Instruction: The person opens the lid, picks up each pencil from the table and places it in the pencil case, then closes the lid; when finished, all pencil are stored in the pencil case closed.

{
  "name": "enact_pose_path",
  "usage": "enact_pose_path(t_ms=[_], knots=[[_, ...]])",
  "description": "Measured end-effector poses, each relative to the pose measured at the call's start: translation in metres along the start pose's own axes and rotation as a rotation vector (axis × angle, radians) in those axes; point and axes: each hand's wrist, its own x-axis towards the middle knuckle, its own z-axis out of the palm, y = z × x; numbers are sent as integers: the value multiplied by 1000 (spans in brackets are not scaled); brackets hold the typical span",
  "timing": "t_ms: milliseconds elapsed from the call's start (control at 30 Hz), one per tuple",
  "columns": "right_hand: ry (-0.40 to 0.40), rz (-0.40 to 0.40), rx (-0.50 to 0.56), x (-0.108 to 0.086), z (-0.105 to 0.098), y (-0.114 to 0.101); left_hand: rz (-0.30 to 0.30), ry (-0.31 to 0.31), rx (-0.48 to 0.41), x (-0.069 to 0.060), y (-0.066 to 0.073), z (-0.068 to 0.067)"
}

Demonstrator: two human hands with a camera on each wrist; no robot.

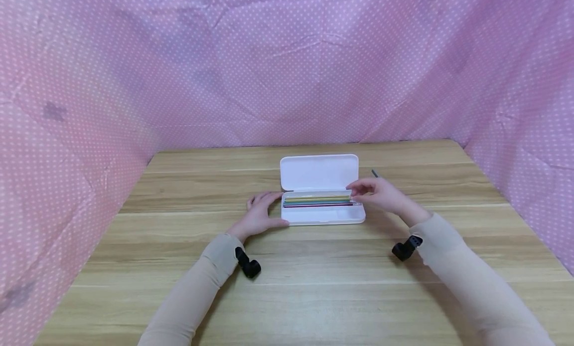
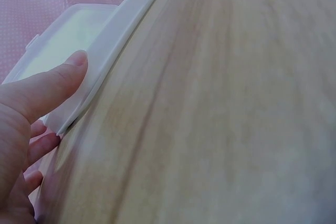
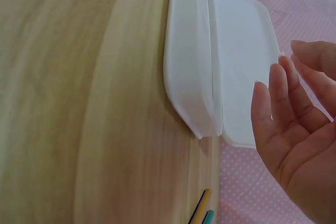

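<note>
A white pencil case (image 1: 309, 216) lies on the table with its lid (image 1: 319, 172) raised at the back. Several coloured pencils (image 1: 318, 202), among them yellow, teal and dark red, lie lengthwise inside. My left hand (image 1: 257, 217) grips the case's left end, thumb (image 2: 63, 80) at the front corner and index finger at the back one. Over the case's right end, near the pencil tips, hovers my right hand (image 1: 378, 194). Its fingers (image 3: 278, 98) are slightly bent and spread from the thumb, holding nothing in the right wrist view.
A dark pencil end (image 1: 374, 173) shows on the table behind my right hand. Yellow (image 3: 201, 208) and teal (image 3: 208, 217) ends appear low in the right wrist view. Pink dotted cloth (image 1: 287, 77) hangs around the wooden table (image 1: 314, 286).
</note>
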Motion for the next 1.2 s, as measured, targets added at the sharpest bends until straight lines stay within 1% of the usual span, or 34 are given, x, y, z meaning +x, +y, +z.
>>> enact_pose_path(t_ms=[367, 467, 600, 700, 933, 1100, 1200], knots=[[32, 4, 39, -17, 0, 15, 3, -5, -4, -2, 2, -1], [44, 44, 53, -20, -3, 16, 10, 0, -1, -2, 3, -1], [51, 82, 66, -25, -8, 17, 6, 3, -1, -2, 4, -2], [55, 89, 41, -28, -13, 20, 5, 1, 3, -2, 4, -2], [73, 135, -40, -32, -27, 26, -4, -1, -4, -1, 4, -2], [99, 171, -75, -35, -39, 31, -12, -6, 0, -2, 5, -2], [111, 196, -77, -36, -44, 35, -7, -3, 6, -1, 4, -2]])
